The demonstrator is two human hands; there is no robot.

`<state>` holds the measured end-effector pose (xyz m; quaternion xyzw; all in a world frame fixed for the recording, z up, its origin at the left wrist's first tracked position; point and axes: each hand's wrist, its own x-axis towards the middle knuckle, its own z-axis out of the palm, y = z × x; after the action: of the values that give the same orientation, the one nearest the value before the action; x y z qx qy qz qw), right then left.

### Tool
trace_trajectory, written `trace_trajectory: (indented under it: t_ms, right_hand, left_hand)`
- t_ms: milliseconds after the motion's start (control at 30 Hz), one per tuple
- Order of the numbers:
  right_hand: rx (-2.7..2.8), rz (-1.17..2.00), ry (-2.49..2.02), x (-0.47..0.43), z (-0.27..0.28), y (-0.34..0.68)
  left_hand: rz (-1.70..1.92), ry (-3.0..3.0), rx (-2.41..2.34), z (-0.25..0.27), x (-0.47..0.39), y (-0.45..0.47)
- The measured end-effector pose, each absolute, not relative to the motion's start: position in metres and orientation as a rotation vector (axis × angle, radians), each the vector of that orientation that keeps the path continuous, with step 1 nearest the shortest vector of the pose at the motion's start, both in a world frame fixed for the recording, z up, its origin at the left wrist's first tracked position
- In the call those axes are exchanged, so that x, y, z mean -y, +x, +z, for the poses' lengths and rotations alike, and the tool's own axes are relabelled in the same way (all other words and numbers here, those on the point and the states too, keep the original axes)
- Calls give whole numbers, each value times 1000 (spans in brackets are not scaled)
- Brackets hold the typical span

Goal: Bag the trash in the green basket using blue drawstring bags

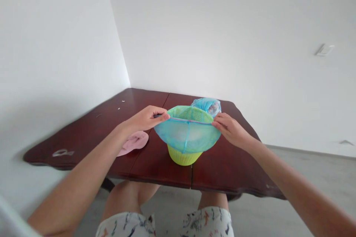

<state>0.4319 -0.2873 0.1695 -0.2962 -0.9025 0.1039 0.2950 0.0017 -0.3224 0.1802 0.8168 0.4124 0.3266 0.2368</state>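
A yellow-green basket (185, 158) stands upright on the table near its front edge. A thin see-through blue plastic bag (175, 133) lines it and hangs folded down over the outside of its rim. My left hand (148, 117) pinches the bag at the left side of the rim, thumb on top. At the right side, my right hand (229, 127) has its fingers closed on the bag too. Between both hands the bag's edge is drawn straight across the front. The bottom inside the basket is hidden.
Behind the basket lies a bundled blue plastic bag (207, 105) with pale contents. A pink cloth-like item (136, 141) lies left of the basket, partly behind my left forearm. The dark red table (91, 135) has wavy edges and meets white walls.
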Motion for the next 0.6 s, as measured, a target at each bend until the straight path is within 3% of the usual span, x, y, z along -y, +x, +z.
trace_trajectory:
  t_ms: [200, 600]
  right_hand:
    - [2385, 515, -1057, 223, 181, 424]
    - [1974, 351, -1348, 143, 228, 390]
  left_hand:
    - [995, 2057, -1332, 185, 263, -3]
    - [1270, 2173, -1582, 260, 194, 28]
